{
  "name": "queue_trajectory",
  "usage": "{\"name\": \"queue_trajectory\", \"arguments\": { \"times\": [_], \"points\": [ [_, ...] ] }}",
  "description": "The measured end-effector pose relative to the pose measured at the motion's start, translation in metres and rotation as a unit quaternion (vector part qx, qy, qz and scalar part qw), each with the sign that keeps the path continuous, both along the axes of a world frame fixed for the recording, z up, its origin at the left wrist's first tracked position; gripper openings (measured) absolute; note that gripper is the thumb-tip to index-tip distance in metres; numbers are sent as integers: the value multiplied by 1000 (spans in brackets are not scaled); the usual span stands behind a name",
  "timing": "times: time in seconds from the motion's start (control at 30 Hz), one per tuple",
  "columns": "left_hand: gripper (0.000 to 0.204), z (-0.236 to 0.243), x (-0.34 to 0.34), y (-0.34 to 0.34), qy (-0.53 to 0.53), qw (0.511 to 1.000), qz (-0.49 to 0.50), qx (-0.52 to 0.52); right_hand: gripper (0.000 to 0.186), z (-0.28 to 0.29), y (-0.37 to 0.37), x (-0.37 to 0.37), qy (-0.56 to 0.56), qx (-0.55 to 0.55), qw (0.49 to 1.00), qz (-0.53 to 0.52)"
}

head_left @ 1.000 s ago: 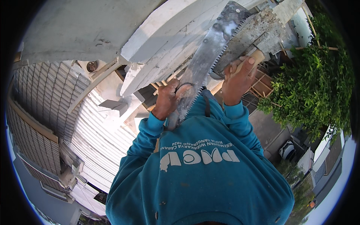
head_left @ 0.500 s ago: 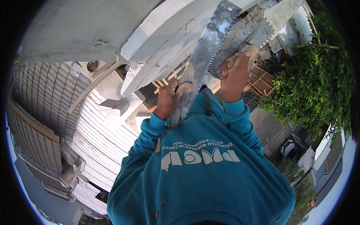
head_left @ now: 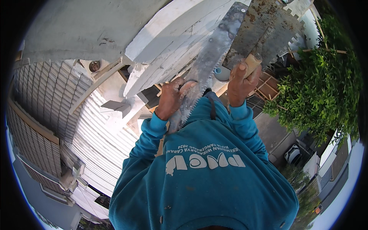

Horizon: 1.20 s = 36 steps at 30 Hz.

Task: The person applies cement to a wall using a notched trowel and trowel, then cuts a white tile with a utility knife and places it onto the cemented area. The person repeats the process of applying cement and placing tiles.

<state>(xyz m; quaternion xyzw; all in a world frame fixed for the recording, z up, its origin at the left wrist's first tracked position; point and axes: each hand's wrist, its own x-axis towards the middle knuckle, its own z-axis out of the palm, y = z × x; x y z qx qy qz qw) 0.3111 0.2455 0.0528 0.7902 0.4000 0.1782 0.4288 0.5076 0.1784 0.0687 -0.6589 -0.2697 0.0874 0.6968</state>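
My left hand [head_left: 170, 97] is closed round the handle area of a hand saw [head_left: 216, 48]. Its long grey blade is smeared with pale residue, slants up and to the right, and has teeth along its right edge. In my right hand [head_left: 241, 84] is a notched trowel [head_left: 264, 32], gripped by its wooden handle [head_left: 253, 63]. The trowel's plate is grey with brown rust spots, and notches run along its far right edge. Its left side lies close to the saw blade; whether they touch I cannot tell.
A curved white-grey ledge [head_left: 165, 50] runs just beyond the saw, below a grey plastered surface [head_left: 88, 30]. Left and lower down lie corrugated roofing [head_left: 99, 149] and tiled roofs [head_left: 50, 96]. A leafy tree [head_left: 314, 88] stands at the right, beside a wooden frame [head_left: 267, 86].
The notched trowel has swung up and right, turning its rust-spotted face into view. The saw has shifted slightly, its tip a little to the right. Both hands keep their grip.
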Motion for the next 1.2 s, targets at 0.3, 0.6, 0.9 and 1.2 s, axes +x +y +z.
{"name": "queue_trajectory", "arguments": {
  "times": [0.3, 0.6, 0.9, 1.2],
  "points": [
    [34, 1, 1, -8, -47, 998, 2, 36, 43, 17, 4, -7, 102, 71, 992, 27],
    [28, -7, 3, -11, -79, 993, 11, 82, 45, 36, 10, -3, 344, 71, 936, -27],
    [36, -10, 2, -11, -10, 997, 11, 79, 42, 20, 16, -6, 308, 88, 947, -36],
    [43, 10, 3, -9, 29, 996, 71, 37, 47, 20, 5, 14, 131, 93, 985, -59]
  ]
}}
